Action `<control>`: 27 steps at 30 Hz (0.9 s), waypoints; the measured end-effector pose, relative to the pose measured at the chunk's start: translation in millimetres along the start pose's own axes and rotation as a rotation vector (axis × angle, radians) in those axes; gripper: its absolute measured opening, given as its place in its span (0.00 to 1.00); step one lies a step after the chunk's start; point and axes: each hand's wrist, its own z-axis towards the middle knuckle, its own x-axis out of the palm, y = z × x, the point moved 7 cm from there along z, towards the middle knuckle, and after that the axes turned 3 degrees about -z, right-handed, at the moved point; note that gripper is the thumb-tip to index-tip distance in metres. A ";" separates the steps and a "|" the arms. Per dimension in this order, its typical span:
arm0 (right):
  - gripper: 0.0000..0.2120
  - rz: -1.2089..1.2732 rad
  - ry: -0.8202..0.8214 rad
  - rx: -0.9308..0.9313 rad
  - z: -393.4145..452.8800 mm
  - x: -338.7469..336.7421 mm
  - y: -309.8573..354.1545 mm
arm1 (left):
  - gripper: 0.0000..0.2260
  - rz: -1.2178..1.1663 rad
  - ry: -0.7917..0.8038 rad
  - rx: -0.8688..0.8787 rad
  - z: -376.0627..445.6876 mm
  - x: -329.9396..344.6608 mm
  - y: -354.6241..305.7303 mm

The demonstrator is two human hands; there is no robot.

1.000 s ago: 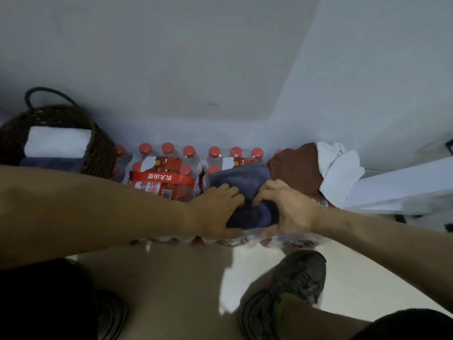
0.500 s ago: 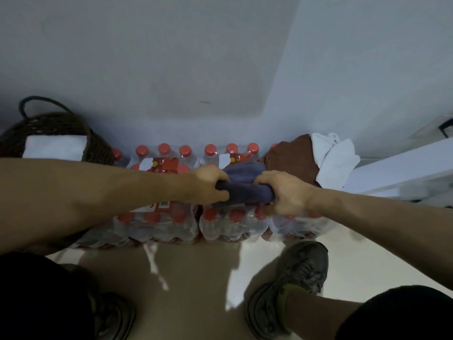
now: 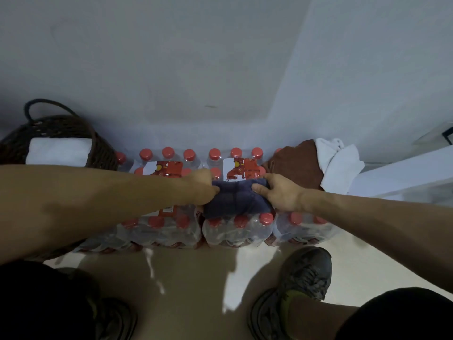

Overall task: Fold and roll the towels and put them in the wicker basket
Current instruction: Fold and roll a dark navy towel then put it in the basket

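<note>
1. Pale grey walls meet in a corner behind a row of shrink-wrapped packs of red-capped water bottles [image 3: 235, 227], which stand on a glossy beige floor [image 3: 191, 285] and serve as the work surface.
2. On top of the packs lies the dark blue towel [image 3: 236, 200], gathered into a thick, lumpy roll with its long axis running left to right; its near edge hangs just over the front row of caps.
3. At the towel's left end, the left hand [image 3: 202, 186] grips it with fingers curled around the cloth.
4. At the towel's right end, the right hand [image 3: 282, 192] clamps it, with the thumb on the near side and the fingers wrapped over the far side.
5. Far to the left of the blue towel stands the wicker basket [image 3: 100, 153], dark brown with a loop handle; a rolled white towel [image 3: 58, 151] lies inside it.
6. Just right of the blue towel, behind the right hand, sit a crumpled brown towel [image 3: 301, 165] and, touching it on the right, a loose white towel [image 3: 340, 165].
7. Below the bottle packs, a dark shoe [image 3: 301, 278] rests on the floor.
8. Compared with half a second ago, the blue towel now looks fatter and wider, no longer a slim bar between the fists, and it has settled lower, onto the packs; both hands keep their hold at its ends.
</note>
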 end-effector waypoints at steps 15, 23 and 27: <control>0.20 0.658 -0.053 -0.034 -9.5 -35.9 22.2 | 0.10 -0.508 -0.380 0.168 -27.2 -67.0 2.2; 0.10 0.362 -0.497 -0.371 -32.7 -113.4 84.8 | 0.05 -0.346 -0.716 0.564 -77.3 -130.7 -32.9; 0.08 0.221 -0.583 -0.511 -51.2 -125.2 99.7 | 0.07 -0.274 -0.759 0.660 -86.1 -136.9 -34.0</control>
